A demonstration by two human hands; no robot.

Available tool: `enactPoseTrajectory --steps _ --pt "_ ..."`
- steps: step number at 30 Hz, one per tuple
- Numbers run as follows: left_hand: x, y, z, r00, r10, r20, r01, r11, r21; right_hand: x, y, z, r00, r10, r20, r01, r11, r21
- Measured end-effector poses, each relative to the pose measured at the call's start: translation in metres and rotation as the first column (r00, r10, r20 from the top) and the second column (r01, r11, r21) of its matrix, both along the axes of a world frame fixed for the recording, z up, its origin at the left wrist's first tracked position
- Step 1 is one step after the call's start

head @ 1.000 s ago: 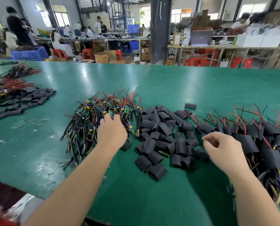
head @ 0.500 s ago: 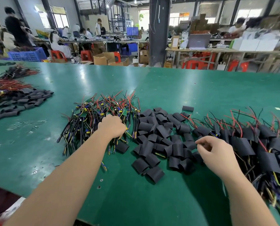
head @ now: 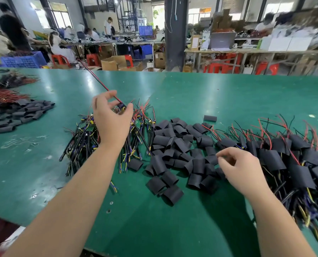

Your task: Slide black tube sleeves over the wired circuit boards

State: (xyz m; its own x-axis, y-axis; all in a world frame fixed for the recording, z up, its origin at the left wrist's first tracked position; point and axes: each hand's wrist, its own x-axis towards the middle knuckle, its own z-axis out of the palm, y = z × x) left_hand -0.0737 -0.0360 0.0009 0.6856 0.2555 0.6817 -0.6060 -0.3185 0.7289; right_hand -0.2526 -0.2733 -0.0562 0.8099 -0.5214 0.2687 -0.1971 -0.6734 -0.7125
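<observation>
My left hand (head: 111, 119) is raised above the pile of bare wired circuit boards (head: 84, 138) and pinches one wired board (head: 121, 108), whose red and black wires stretch up and away to the left. A heap of loose black tube sleeves (head: 178, 151) lies in the middle of the green table (head: 228, 93). My right hand (head: 241, 167) hovers at the heap's right edge with fingers loosely curled and nothing visible in them. To the right lies a pile of sleeved boards (head: 287, 160) with red and black wires.
At the far left lie another heap of black sleeves (head: 21, 114) and bundles of red wires (head: 4, 93). One sleeve (head: 210, 118) sits apart behind the middle heap. Beyond the table are a dark pillar (head: 175, 34), work benches, red stools, cardboard boxes and people.
My left hand has lifted off the pile of bare boards, pulling one wired board up with it. My right hand has stayed by the sleeve heap.
</observation>
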Motion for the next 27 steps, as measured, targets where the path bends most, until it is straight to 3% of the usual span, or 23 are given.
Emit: enactPoseTrajectory --steps 2,4,6,8,10,12,14,16,19,22,27 --pt "-0.007 -0.002 0.015 0.997 -0.039 0.065 0.042 0.998 -0.042 -0.001 0.002 0.001 1.000 0.008 0.011 -0.008 1.000 0.016" --pt "-0.015 -0.006 0.027 0.985 -0.146 0.095 0.146 0.989 0.009 0.000 0.005 0.002 0.999 0.019 0.035 -0.022 0.997 0.075" --pt "-0.025 -0.012 0.036 0.950 -0.304 0.069 0.287 0.939 0.188 0.003 0.012 0.004 0.990 0.065 0.129 -0.104 0.940 0.326" --pt "-0.041 -0.022 0.040 0.905 -0.425 0.003 0.387 0.828 0.407 0.004 0.023 0.009 0.943 0.151 0.298 -0.314 0.702 0.639" --pt "-0.058 -0.033 0.038 0.851 -0.522 -0.058 0.462 0.691 0.556 0.004 0.031 0.010 0.870 0.222 0.441 -0.493 0.434 0.754" --pt "-0.075 -0.046 0.033 0.793 -0.599 -0.112 0.518 0.564 0.643 0.005 0.038 0.011 0.814 0.264 0.517 -0.578 0.284 0.765" --pt "-0.088 -0.056 0.024 0.738 -0.658 -0.147 0.553 0.466 0.691 0.006 0.044 0.011 0.786 0.251 0.565 -0.614 0.207 0.762" --pt "-0.095 -0.063 0.012 0.698 -0.693 -0.180 0.584 0.405 0.703 0.008 0.049 0.011 0.794 0.200 0.575 -0.608 0.216 0.764" --pt "-0.099 -0.066 -0.002 0.663 -0.717 -0.214 0.638 0.392 0.663 0.010 0.051 0.011 0.826 0.169 0.537 -0.562 0.288 0.775" --pt "-0.095 -0.065 -0.014 0.705 -0.690 -0.164 0.592 0.445 0.673 0.011 0.052 0.009 0.852 0.141 0.504 -0.520 0.339 0.784" --pt "-0.080 -0.051 -0.031 0.792 -0.537 -0.290 0.589 0.550 0.592 0.013 0.051 0.007 0.879 0.060 0.472 -0.465 0.323 0.824"
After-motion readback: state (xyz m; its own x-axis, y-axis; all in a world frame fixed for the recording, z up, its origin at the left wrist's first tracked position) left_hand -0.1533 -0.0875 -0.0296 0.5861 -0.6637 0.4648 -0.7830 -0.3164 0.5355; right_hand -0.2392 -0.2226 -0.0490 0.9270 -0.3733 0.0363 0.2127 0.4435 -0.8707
